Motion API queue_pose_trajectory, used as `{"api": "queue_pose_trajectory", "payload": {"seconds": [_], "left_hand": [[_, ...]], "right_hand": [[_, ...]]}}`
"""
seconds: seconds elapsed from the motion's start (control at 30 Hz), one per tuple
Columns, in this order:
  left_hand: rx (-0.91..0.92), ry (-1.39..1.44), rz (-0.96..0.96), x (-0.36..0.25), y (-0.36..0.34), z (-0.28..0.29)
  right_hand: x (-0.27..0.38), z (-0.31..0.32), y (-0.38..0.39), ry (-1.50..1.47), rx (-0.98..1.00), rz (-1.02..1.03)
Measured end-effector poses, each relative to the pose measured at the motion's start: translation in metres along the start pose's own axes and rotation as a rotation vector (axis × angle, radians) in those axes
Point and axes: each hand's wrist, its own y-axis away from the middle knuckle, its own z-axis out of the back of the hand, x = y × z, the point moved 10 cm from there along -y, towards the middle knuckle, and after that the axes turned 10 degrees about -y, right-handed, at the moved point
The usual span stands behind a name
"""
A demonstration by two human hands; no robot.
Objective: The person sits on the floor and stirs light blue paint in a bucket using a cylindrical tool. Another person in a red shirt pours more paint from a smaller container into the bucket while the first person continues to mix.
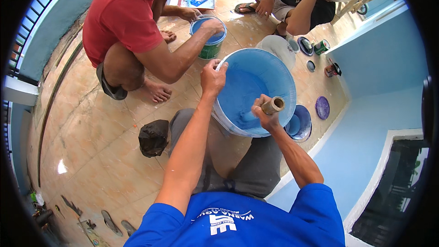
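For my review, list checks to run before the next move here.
1. Left grip holding the rim of the large round white plastic bucket: ok.
2. Right grip closed around the hollow brown tube: ok.
3. Tube's lower end touching the bucket's bottom: cannot tell, hidden.
4. Blue liquid paint free of lumps: cannot tell.
5. Space right of the bucket unobstructed: not ok, a smaller round blue bucket stands close.

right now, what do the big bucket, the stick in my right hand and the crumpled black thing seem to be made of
The big bucket: probably smooth plastic, going by its thin, even, pale rim. The stick: perhaps bamboo or cardboard tube, dull brown; its round, hollow-looking end fits either. The crumpled black thing: likely thin plastic film, faintly shiny, given its sharp wrinkles.
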Motion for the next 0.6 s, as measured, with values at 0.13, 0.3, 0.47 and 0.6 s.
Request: {"api": "queue_pose_trajectory", "payload": {"seconds": [0.13,0.3,0.47,0.6], "left_hand": [[-0.027,0.019,-0.015,0.001,-0.001,0.0],[-0.007,0.045,0.015,0.002,0.003,0.0],[-0.03,0.029,-0.011,-0.001,0.0,0.001],[-0.017,0.03,0.002,0.004,0.001,-0.001]], "right_hand": [[0.034,0.018,-0.014,-0.076,-0.044,0.173],[0.034,0.021,-0.065,-0.235,-0.15,0.198],[-0.004,-0.003,-0.103,-0.183,-0.265,0.201],[-0.017,-0.011,-0.101,-0.081,-0.262,0.224]]}}
